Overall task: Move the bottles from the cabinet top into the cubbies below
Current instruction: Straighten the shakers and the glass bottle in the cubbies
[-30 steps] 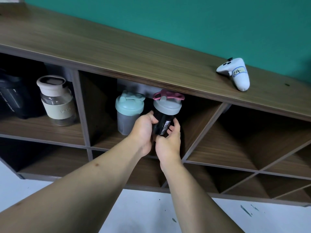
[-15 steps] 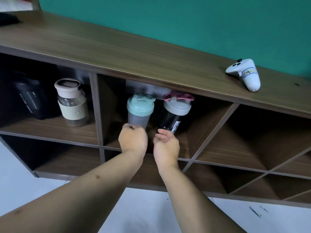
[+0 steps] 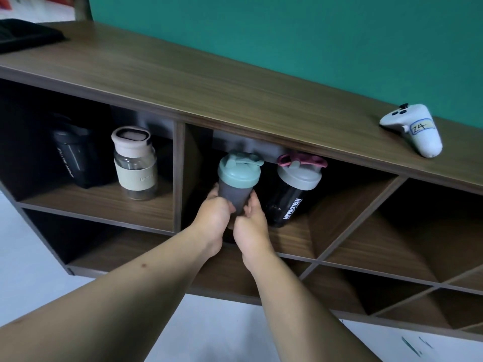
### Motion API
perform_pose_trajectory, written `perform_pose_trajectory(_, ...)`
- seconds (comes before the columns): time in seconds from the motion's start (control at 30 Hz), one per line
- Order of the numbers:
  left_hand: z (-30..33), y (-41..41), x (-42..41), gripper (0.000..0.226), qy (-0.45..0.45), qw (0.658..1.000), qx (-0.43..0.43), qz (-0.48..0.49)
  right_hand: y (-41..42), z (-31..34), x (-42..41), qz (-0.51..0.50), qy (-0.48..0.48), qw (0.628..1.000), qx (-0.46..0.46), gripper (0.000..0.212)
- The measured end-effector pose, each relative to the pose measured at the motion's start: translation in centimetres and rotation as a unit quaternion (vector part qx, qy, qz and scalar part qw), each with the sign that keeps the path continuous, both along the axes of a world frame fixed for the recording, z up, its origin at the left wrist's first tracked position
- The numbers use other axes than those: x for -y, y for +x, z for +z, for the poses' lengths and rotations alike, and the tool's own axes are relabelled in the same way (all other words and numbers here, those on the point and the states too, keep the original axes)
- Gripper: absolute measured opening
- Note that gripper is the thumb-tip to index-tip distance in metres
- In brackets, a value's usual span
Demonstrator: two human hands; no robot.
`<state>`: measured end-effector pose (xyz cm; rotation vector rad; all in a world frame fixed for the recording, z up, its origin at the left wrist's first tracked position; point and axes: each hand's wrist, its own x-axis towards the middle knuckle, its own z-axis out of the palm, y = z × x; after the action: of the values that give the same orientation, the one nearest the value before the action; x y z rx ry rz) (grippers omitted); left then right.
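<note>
Both hands clasp the teal-lidded shaker (image 3: 239, 182) low on its grey body: left hand (image 3: 213, 218) wraps the left side, right hand (image 3: 251, 226) cups the right side, fingers curled onto the plastic. Shaker stands upright inside the middle upper cubby (image 3: 290, 233); its base is hidden behind the hands, so cannot tell if it rests on the cubby floor or is lifted. Teal lid sits above the grip, just under the cabinet top (image 3: 209, 82).

Just right of the grip, same cubby: black shaker with grey lid and pink loop (image 3: 294, 189), white lettering on its side, leaning slightly right, near the right hand but contact unclear. Further right of the grip are the diagonal cubbies (image 3: 392, 246).

Left of the grip, past the vertical divider (image 3: 178, 176): a clear bottle with cream sleeve and pale pink cap (image 3: 134, 163) stands upright on the shelf, and further left, beside it, a dark shaker (image 3: 75, 158) deep in shadow.

Up and well right of the grip, a white controller with a paper label (image 3: 415, 129) lies on the cabinet top. Up and far left, a black object (image 3: 23, 37) sits at the top's corner, cut by the frame edge. Green wall (image 3: 287, 30) behind. Both forearms reach in from below.
</note>
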<state>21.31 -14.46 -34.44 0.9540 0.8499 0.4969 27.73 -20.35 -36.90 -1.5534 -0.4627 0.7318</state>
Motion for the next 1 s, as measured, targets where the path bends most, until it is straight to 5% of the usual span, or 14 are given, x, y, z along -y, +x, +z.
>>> perform_pose_trajectory(0.27, 0.6, -0.7, 0.4, 0.083, 0.013, 1.000, -0.013, 0.005, -1.0, 0.1, 0.1, -0.033, -0.045, 0.998, 0.023, 0.091)
perform_pose_trajectory(0.43, 0.9, -2.2, 1.7, 0.041, 0.094, 0.986, -0.121, 0.069, -3.7, 1.0, 1.4, -0.154, -0.071, 0.977, 0.126, 0.025)
perform_pose_trajectory(0.5, 1.6, -3.5, 2.6, 0.046, 0.165, 0.973, -0.145, 0.077, -5.1, 1.6, 2.0, -0.157, -0.053, 0.972, 0.166, 0.015)
perform_pose_trajectory(0.67, 2.9, -9.1, 3.3, 0.064, 0.287, 0.931, -0.171, 0.147, -9.2, 2.5, 2.7, -0.102, -0.021, 0.974, 0.201, 0.018)
perform_pose_trajectory(0.83, 2.2, -14.2, -0.1, 0.067, 0.271, 0.922, -0.158, 0.225, -13.6, 2.7, -0.1, 0.001, -0.015, 0.985, 0.172, 0.008)
perform_pose_trajectory(1.0, 0.7, -16.5, -5.1, 0.046, 0.189, 0.946, -0.101, 0.244, -16.5, 3.0, -5.8, 0.075, -0.026, 0.995, 0.063, 0.054)
